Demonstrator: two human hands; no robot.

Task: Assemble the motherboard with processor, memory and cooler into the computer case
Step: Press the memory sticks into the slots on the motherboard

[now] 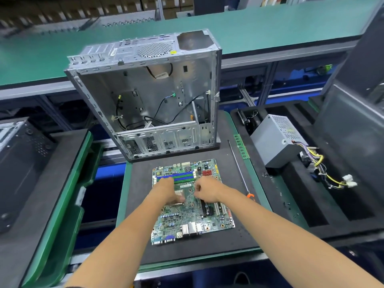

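A green motherboard [188,217] lies flat on the black foam mat [141,196] in front of me. My left hand [168,191] rests palm down over the processor socket [176,204], its fingers reaching the blue and green memory slots [185,176]. My right hand [206,191] hovers just right of the socket with fingers curled; whether it pinches anything is hidden. The open silver computer case [149,96] stands tilted behind the board, loose black cables inside. A green memory stick [241,146] lies at the mat's right edge.
A long screwdriver with an orange handle [241,171] lies right of the board. A grey power supply [276,140] with yellow wires sits in the black foam tray on the right. Another black case [18,154] stands at the left. A green conveyor runs behind.
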